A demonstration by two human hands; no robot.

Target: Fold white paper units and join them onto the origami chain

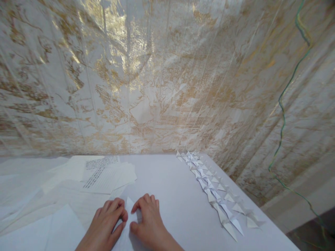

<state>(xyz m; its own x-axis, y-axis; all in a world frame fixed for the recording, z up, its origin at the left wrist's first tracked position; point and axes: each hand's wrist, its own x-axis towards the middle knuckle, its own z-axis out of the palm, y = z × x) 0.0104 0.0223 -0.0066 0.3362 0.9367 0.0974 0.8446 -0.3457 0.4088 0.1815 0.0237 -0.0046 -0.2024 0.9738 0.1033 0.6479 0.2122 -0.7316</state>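
My left hand (108, 223) and my right hand (148, 219) rest side by side near the front edge of a white table (167, 181). Between them lies a small piece of white paper (130, 209), folded to a point. Both hands pinch it, the left with curled fingers and thumb on its left side, the right with thumb and forefinger on its right side. Much of the paper is hidden under my fingers.
A long row of several folded white paper pieces (211, 188) runs along the table's right edge. Loose sheets (104, 174), some printed, lie at the left. A white-and-gold patterned wall (157, 76) stands behind. A green cord (282, 115) hangs at right.
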